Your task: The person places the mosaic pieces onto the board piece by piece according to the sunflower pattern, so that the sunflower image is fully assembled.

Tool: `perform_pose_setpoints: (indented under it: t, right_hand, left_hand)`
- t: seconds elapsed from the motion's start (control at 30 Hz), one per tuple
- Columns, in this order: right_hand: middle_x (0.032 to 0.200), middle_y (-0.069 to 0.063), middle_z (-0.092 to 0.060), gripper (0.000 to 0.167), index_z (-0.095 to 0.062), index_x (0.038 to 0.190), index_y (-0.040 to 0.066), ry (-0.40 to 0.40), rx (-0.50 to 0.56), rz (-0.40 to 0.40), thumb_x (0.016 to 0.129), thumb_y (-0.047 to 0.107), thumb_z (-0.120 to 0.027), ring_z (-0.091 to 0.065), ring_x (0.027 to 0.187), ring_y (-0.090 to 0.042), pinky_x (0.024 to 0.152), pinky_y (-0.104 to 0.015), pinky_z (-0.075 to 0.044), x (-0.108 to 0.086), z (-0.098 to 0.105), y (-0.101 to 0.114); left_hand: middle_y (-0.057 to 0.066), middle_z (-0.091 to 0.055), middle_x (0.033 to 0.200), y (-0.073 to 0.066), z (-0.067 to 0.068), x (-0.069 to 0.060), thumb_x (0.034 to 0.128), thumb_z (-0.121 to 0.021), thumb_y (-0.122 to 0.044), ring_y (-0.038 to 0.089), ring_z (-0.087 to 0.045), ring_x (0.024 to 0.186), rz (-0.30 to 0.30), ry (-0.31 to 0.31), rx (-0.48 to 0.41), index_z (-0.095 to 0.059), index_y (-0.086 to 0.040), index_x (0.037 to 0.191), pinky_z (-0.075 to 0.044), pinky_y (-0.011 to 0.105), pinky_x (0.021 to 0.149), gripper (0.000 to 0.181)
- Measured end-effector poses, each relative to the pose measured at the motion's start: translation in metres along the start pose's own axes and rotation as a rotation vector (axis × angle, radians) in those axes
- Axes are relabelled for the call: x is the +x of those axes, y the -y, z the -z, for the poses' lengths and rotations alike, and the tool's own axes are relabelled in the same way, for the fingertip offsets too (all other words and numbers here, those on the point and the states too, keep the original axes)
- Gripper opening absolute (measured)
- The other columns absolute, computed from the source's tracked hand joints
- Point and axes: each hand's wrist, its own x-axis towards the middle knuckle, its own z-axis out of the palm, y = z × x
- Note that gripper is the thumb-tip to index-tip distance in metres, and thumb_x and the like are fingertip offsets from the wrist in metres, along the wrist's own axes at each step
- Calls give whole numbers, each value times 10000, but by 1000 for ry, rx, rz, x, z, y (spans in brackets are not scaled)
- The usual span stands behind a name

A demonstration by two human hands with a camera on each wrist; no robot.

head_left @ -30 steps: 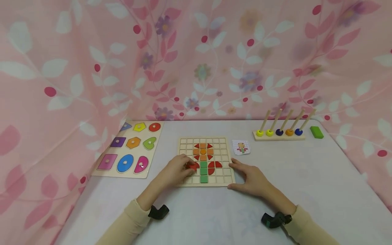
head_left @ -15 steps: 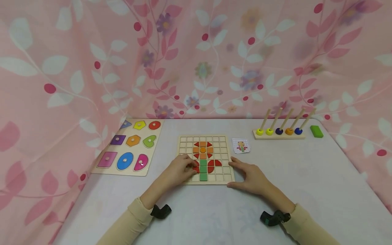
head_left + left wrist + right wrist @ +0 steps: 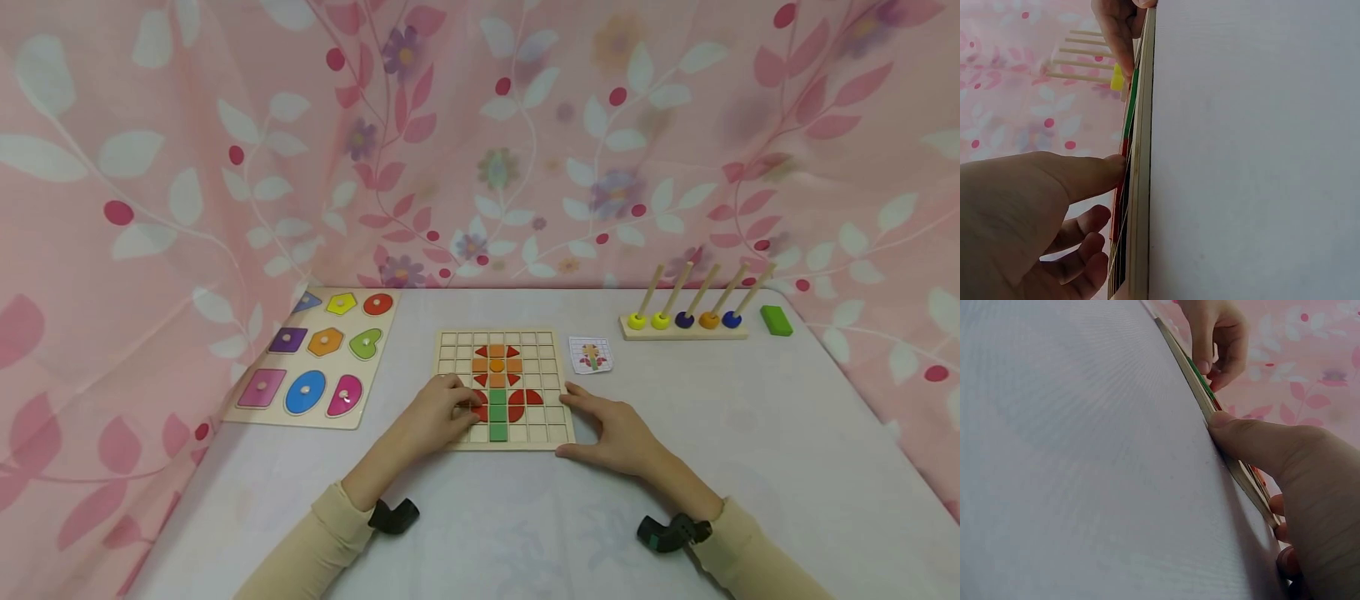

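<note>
A wooden grid board (image 3: 517, 447) lies mid-table with a flower pattern of orange, red and green pieces. My left hand (image 3: 427, 417) is over its lower left part, thumb and fingertips on a red quarter-circle piece (image 3: 483, 414) beside the column of green squares (image 3: 498, 414). The fingers partly hide this piece; it appears to sit down in the grid. In the left wrist view, the thumb touches the red edge and the other fingers are bent. My right hand (image 3: 618, 437) grips the board's lower right corner, thumb at the front edge, fingers along the right side.
A pattern card (image 3: 592, 356) lies right of the board. Farther right stand a peg rack (image 3: 686, 331) with coloured beads and a green block (image 3: 776, 321). A knobbed shape puzzle (image 3: 348, 333) lies at the left. A pink floral curtain (image 3: 480, 150) hangs behind the table.
The left hand has shifted slightly right and lowered the red quarter-circle piece into the grid beside the green column. The right hand keeps its grip on the board's corner.
</note>
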Motion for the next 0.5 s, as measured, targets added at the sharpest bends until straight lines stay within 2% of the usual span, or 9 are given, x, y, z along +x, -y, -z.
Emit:
perform_pose_setpoints:
  t: [0.2, 0.3, 0.37, 0.5]
  right_hand:
    - [1612, -77, -522, 849, -638, 1473, 106, 0, -6, -6, 808, 571, -889, -528, 1449, -332, 1103, -560, -473, -1, 1, 0]
    - [1611, -81, -522, 847, -638, 1473, 106, -2, -6, -7, 806, 560, -894, -526, 1450, -333, 1103, -561, -473, -1, 2, 0]
    - [1610, -85, -524, 846, -638, 1473, 105, -3, -2, -6, 805, 557, -896, -525, 1452, -334, 1104, -562, -472, -1, 2, 0]
    - [1615, -86, -518, 842, -637, 1474, 106, 2, 4, 1, 812, 563, -888, -517, 1459, -328, 1113, -555, -464, -1, 0, 1]
  left_hand:
    - [-9, -641, 1017, -2, -1, 1, 959, -801, -195, 150, -542, 958, 13, 9, -42, -805, -150, 1086, -480, 356, 846, 135]
    - [-12, -657, 1050, -2, 3, 2, 982, -780, -231, 149, -562, 969, 60, 9, -101, -788, -153, 1148, -496, 369, 878, 184]
    - [6, -683, 1113, -2, 10, 2, 995, -766, -246, 166, -591, 998, 105, -21, -163, -764, -134, 1223, -515, 387, 902, 254]
    - [88, -704, 1266, 3, 26, -6, 1016, -736, -295, 250, -615, 1056, 220, -124, -232, -674, -111, 1402, -519, 449, 913, 431]
